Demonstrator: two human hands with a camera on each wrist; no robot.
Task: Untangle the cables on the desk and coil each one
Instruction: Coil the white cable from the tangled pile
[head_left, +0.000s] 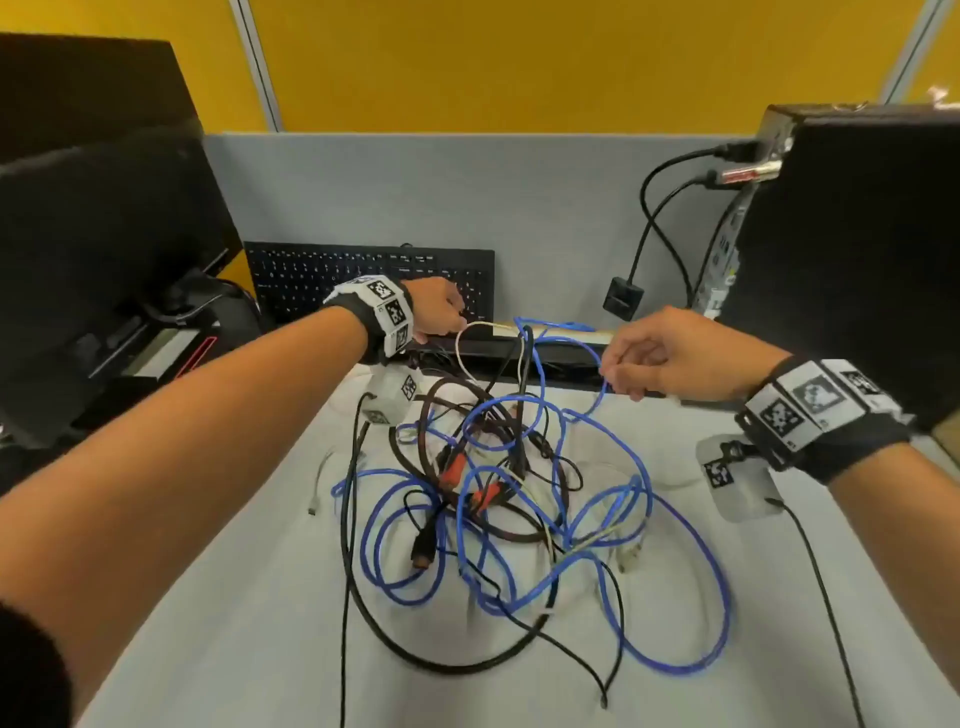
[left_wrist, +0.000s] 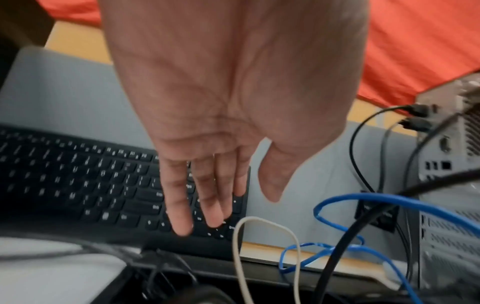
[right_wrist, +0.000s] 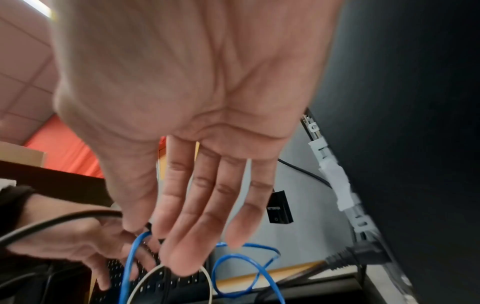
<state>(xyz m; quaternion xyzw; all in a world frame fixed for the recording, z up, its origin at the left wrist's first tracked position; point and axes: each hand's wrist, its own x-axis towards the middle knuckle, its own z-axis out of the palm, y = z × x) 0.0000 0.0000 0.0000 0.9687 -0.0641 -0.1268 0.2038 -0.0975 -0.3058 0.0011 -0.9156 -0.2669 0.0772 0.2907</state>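
A tangle of cables (head_left: 498, 499) lies in a heap on the white desk (head_left: 234, 649), blue, black and white strands looped through each other. Above its far edge the right hand (head_left: 675, 353) pinches a blue cable (right_wrist: 130, 257) between thumb and forefinger, while the left hand (head_left: 436, 312) hangs slack-fingered beside a raised white cable (left_wrist: 241, 246). Behind them stands a black keyboard (head_left: 311, 275); its key legends are too blurred to read.

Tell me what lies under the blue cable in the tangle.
Under the blue cable lie black cables, a white cable and orange-ended plugs on the desk; the crossings beneath are hidden.

Tangled cables (head_left: 519, 493) on desk (head_left: 234, 649)
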